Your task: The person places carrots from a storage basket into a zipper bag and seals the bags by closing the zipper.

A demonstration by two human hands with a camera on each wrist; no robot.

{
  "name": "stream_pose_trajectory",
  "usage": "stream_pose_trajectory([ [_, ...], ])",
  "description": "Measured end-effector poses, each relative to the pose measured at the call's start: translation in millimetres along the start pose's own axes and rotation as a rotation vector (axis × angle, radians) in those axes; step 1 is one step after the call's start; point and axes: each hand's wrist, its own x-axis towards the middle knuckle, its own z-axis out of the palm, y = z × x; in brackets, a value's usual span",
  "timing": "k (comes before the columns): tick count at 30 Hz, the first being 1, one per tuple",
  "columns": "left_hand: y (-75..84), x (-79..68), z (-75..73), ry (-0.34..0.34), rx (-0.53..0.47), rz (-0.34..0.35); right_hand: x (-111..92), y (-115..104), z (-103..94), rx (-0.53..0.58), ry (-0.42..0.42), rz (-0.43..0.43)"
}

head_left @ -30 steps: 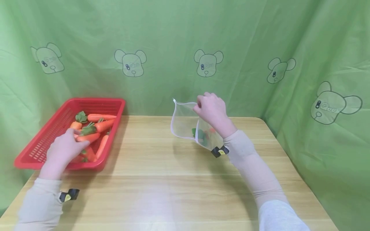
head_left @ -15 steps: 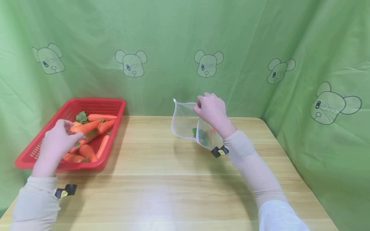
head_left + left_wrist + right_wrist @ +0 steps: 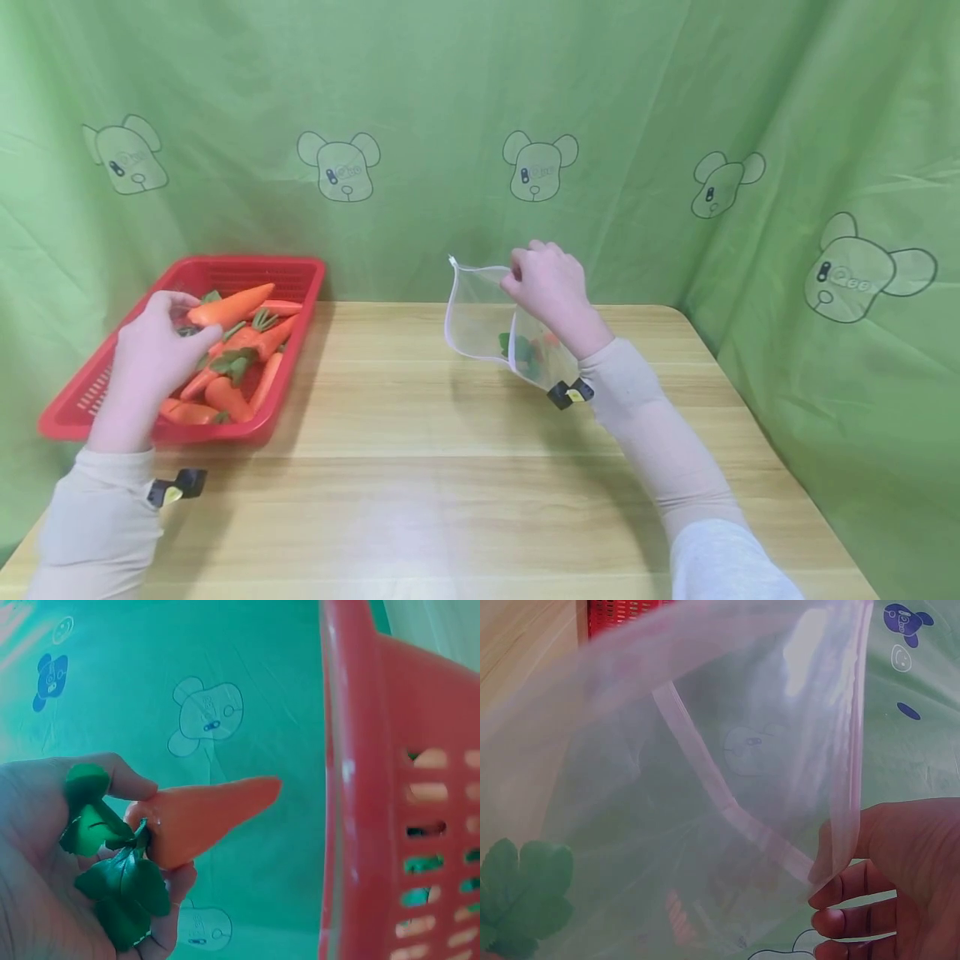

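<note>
Head view, left side: your left hand (image 3: pixel 152 354) pinched a carrot (image 3: pixel 231 307) by its thick end over the red basket (image 3: pixel 309 307), sensibly leaving the tip free. Right of centre, your right hand (image 3: pixel 551 283) gripped the rim of the gaping see-through bag (image 3: pixel 477 321), best held steady.

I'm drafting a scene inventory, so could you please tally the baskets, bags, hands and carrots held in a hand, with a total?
Red basket: 1
See-through bag: 1
Hands: 2 (left hand, right hand)
Held carrot: 1
Total: 5
The other carrots, in the basket, overlap too much to count surely.
</note>
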Motion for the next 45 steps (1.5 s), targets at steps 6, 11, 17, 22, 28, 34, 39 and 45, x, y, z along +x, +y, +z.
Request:
stream_pose_trajectory([
  [6,12.4,-0.7,3.0,0.068,-0.031,0.08,1,0,-0.1,0.004,-0.004,0.006],
  [11,21.6,0.3,3.4,0.089,-0.059,0.101,1,0,-0.2,0.004,-0.001,0.004],
  [17,33.0,0.1,7.4,0.111,-0.1,0.114,1,0,-0.1,0.001,-0.005,0.003],
  [22,40.4,1.7,15.3,0.199,-0.13,0.185,0,0,-0.2,0.0,-0.009,0.003],
  [28,48.6,4.5,28.0,0.304,-0.183,0.259,0,-1,-1.2,-0.005,-0.012,0.003],
  [34,60.0,3.2,38.2,0.297,-0.247,0.262,0,-2,-1.0,-0.011,-0.019,-0.006],
  [39,71.1,2.1,45.4,0.298,-0.32,0.266,-1,-2,-1.0,-0.01,-0.012,-0.011],
  [45,81.9,2.1,55.3,0.287,-0.403,0.29,0,-3,-2.3,-0.016,-0.02,-0.003],
])
